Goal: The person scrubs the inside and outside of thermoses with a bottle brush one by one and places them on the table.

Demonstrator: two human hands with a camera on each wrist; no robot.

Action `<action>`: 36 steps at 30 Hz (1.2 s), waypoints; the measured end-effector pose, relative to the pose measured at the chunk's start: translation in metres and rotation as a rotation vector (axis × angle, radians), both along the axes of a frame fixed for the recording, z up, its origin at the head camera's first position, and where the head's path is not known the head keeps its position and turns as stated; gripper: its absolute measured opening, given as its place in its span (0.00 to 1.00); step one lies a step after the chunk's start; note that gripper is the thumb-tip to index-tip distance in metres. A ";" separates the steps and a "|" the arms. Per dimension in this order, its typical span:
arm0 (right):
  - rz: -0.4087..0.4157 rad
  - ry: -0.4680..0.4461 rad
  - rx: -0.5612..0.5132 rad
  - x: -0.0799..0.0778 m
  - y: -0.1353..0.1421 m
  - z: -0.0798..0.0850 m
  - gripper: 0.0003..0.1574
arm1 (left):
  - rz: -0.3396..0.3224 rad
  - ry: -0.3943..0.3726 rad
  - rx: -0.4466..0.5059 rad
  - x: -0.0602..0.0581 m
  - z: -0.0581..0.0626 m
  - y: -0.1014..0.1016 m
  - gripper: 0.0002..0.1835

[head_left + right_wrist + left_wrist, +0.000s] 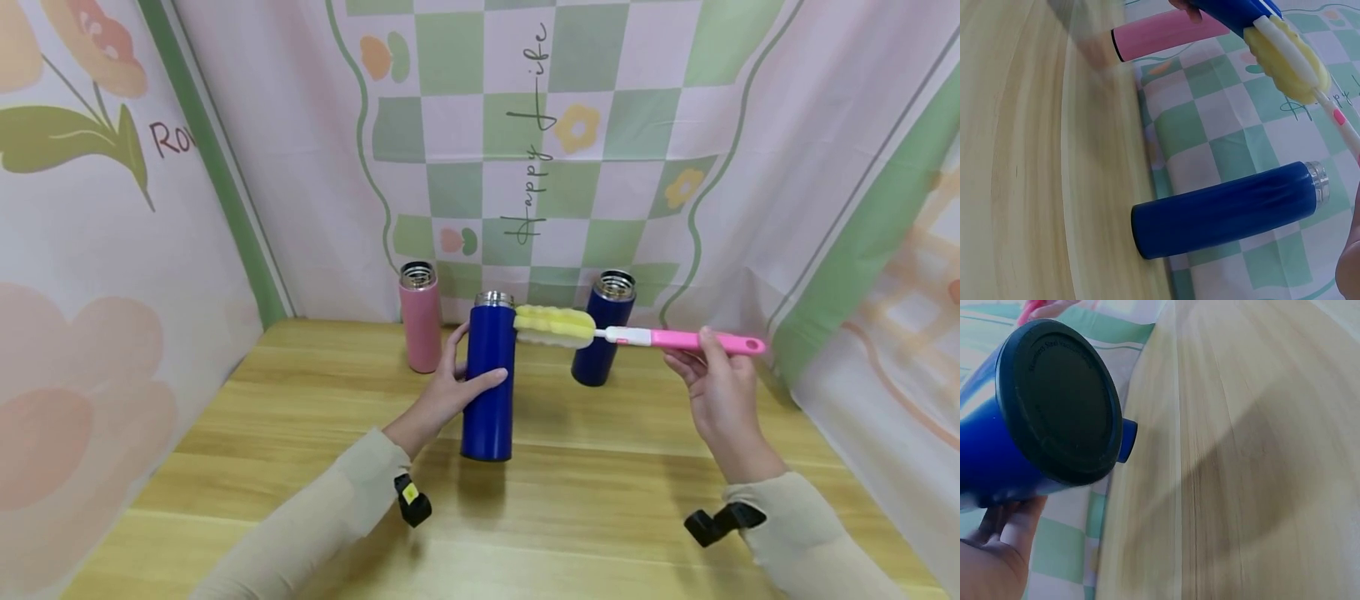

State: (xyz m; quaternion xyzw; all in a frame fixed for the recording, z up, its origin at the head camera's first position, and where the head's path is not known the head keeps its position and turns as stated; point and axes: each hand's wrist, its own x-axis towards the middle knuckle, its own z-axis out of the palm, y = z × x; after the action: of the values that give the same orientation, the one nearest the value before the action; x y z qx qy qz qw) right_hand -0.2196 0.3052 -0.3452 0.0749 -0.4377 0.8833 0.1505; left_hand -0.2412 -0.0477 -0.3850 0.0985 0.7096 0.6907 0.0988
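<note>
My left hand (452, 385) grips a tall blue thermos bottle (489, 392) round its side, lifted off the table. The bottle has no lid on, and its steel mouth points up; the left wrist view shows its black base (1063, 403). My right hand (722, 396) holds a bottle brush by its pink handle (675, 339), thumb on top. The brush's yellow and white sponge head (555, 325) points left and lies level beside the bottle, just below its mouth. In the right wrist view the sponge (1291, 62) overlaps the bottle's upper part.
Behind the left hand a pink thermos bottle (422, 321) stands uncapped at the table's back edge. A dark blue thermos bottle (600, 342), also uncapped, stands behind the brush. The wooden table (315, 400) ends at a checked green and white cloth (517, 133).
</note>
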 end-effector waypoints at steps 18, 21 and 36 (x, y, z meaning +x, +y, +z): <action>0.115 0.008 0.086 0.007 0.007 -0.005 0.06 | 0.064 0.083 0.041 -0.004 0.003 -0.002 0.49; 0.122 0.008 0.109 0.008 0.007 -0.007 0.05 | 0.078 0.090 0.036 -0.005 0.004 -0.003 0.47; 0.178 -0.040 0.259 0.013 0.008 -0.021 0.07 | 0.106 0.106 0.102 -0.006 0.009 -0.005 0.40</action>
State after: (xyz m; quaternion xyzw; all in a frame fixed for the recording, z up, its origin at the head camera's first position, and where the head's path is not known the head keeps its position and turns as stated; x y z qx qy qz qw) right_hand -0.2069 0.3134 -0.3657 0.1147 -0.5427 0.8305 0.0517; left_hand -0.2474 -0.0529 -0.3760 0.1019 0.6819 0.7240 0.0192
